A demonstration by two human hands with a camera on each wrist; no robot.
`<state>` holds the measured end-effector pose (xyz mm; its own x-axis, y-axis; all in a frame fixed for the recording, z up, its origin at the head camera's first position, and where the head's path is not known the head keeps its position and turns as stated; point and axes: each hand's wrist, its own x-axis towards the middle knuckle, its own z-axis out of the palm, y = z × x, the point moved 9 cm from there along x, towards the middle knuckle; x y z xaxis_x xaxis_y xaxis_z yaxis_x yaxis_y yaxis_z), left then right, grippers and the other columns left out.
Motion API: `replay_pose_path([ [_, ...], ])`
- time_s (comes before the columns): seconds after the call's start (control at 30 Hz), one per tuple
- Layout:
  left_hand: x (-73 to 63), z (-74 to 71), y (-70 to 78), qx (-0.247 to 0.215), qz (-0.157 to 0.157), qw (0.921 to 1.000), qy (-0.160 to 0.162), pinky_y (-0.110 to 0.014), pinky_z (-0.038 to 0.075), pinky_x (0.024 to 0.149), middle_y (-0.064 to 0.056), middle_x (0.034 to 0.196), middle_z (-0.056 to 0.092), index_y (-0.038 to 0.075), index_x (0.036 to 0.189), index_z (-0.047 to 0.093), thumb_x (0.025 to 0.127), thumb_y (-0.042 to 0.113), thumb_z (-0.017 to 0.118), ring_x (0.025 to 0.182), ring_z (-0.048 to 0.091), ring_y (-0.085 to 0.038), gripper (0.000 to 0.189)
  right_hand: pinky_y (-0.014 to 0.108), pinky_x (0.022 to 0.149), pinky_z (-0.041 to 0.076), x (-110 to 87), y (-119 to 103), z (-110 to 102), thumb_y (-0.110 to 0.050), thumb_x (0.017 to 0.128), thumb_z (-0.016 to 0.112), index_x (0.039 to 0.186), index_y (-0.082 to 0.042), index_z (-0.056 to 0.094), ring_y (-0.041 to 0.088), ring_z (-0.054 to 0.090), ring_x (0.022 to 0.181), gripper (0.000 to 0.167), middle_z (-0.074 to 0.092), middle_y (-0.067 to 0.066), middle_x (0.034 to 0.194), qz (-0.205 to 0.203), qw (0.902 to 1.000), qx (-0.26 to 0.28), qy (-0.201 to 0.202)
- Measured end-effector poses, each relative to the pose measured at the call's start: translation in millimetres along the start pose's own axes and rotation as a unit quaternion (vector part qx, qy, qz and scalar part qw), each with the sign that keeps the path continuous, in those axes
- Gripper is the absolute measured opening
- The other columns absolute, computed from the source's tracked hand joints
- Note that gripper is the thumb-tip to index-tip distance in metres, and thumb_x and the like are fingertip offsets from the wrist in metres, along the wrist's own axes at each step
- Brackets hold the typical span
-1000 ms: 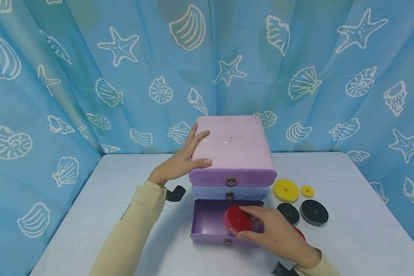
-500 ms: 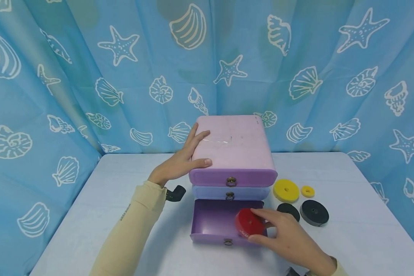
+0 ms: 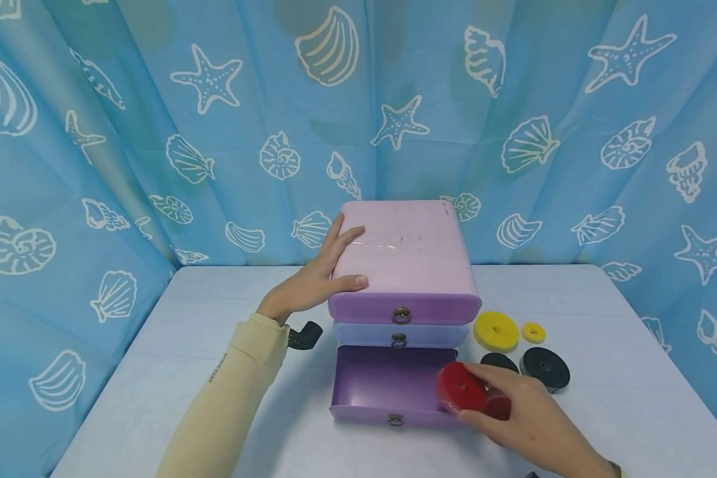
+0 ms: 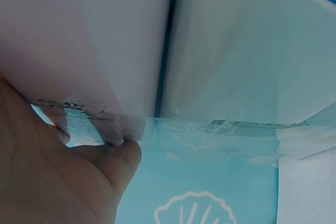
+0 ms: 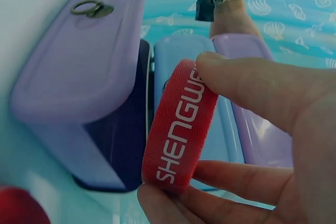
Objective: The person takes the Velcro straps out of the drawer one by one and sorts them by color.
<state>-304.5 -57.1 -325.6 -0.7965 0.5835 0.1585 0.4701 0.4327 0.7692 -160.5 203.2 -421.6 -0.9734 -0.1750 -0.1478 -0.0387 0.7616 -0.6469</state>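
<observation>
My right hand [image 3: 532, 411] pinches a red roll of woven strap tape [image 3: 461, 388] between thumb and fingers, at the right end of the pulled-out bottom drawer [image 3: 388, 378]. White letters reading "SHENGWE" run along the band of the red roll [image 5: 178, 129] in the right wrist view. Behind it, partly covered by my fingers, lies a second red roll [image 3: 498, 406]. My left hand [image 3: 311, 282] rests with spread fingers on the left edge of the pink-topped drawer chest [image 3: 406, 252]. The left wrist view shows that hand [image 4: 58, 177] against the chest's side.
Right of the chest lie a large yellow roll [image 3: 496, 331], a small yellow roll [image 3: 534, 332] and two black rolls, the larger black roll [image 3: 545, 369] farther right. The chest's upper purple drawer [image 3: 364, 309] and blue drawer [image 3: 364, 333] are pushed in. A blue seashell curtain [image 3: 245, 199] hangs behind the table.
My right hand has carried the red roll rightward, from over the middle of the bottom drawer to its right end. The left hand has stayed on the chest.
</observation>
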Motion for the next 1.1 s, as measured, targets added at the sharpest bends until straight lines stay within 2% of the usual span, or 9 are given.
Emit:
replay_pose_path([
  [0.23,-0.5,0.1,0.3,-0.004,0.003,1.0000,-0.001,-0.072,0.016,0.111,0.017,0.163,-0.025,0.039,0.160,0.015,0.091,0.059,0.061,0.152,-0.014,-0.023,0.086,0.037,0.076,0.060,-6.1,14,-7,-0.053,0.075,0.084,0.142,-0.009,0.056,0.018,0.064,0.099,0.086,0.066,0.007,0.124,0.018,0.9993,-0.030,0.015],
  [0.5,-0.9,-1.2,0.1,-0.005,0.002,1.0000,0.000,-0.071,0.016,0.112,0.017,0.163,-0.025,0.039,0.160,0.016,0.090,0.060,0.062,0.153,-0.012,-0.024,0.086,0.043,0.073,0.060,-11.8,34,-15,-0.052,0.073,0.086,0.143,-0.006,0.054,0.028,0.060,0.105,0.089,0.062,0.016,0.127,0.046,0.9960,-0.073,0.023],
  [0.83,-0.8,-1.1,0.6,-0.004,0.000,1.0000,0.000,-0.071,0.016,0.112,0.017,0.163,-0.025,0.040,0.160,0.015,0.090,0.057,0.062,0.153,-0.012,-0.024,0.086,0.045,0.071,0.060,-17.3,51,-21,-0.050,0.074,0.086,0.144,-0.003,0.050,0.031,0.060,0.103,0.092,0.059,0.020,0.127,0.042,0.9925,-0.112,0.026],
  [1.1,-1.0,-1.0,0.1,-0.006,0.001,1.0000,0.000,-0.072,0.016,0.112,0.018,0.163,-0.025,0.040,0.160,0.015,0.091,0.055,0.062,0.153,-0.012,-0.024,0.085,0.052,0.077,0.058,-20.1,67,-23,-0.048,0.075,0.086,0.145,0.000,0.046,0.036,0.057,0.107,0.094,0.058,0.022,0.127,0.048,0.9897,-0.131,0.031],
])
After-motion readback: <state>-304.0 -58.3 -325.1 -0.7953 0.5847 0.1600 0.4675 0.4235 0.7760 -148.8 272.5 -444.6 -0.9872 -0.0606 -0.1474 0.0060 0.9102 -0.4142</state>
